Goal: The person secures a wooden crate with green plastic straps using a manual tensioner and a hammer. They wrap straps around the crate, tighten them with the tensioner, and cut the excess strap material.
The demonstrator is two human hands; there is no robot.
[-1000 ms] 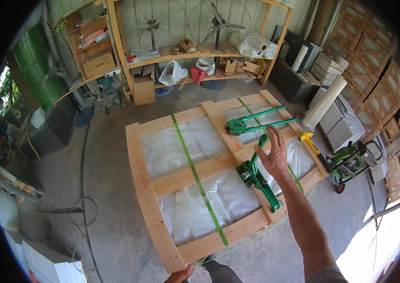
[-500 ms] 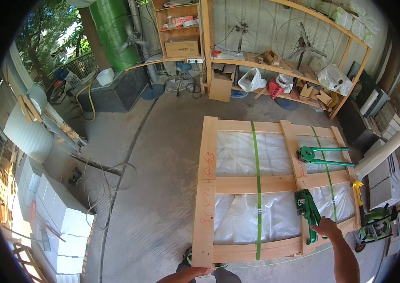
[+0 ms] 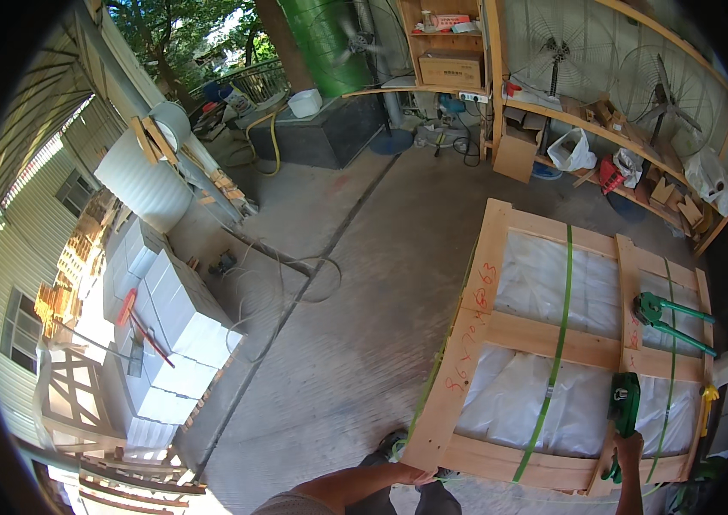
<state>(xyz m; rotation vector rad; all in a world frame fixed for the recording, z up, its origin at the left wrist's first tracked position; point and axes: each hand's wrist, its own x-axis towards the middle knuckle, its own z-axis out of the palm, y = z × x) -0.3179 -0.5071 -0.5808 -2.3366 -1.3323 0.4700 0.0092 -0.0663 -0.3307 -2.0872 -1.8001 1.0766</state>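
Green strap tool (image 3: 625, 400) at near side of wood crate (image 3: 527, 337), R of ctr; R hand (image 3: 628, 446) clamped on it. L hand (image 3: 415, 475) at crate's near L corner, can't tell if gripping. Green 2-handled tool (image 3: 649, 308) lies beyond.

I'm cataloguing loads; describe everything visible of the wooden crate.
The crate lies flat: pale boards frame white, plastic-like wrapping. Two green straps cross its top; red handwriting marks one board. A long-handled green tool rests on it; the right hand grips another tool over it; the left hand is at its near-left corner.
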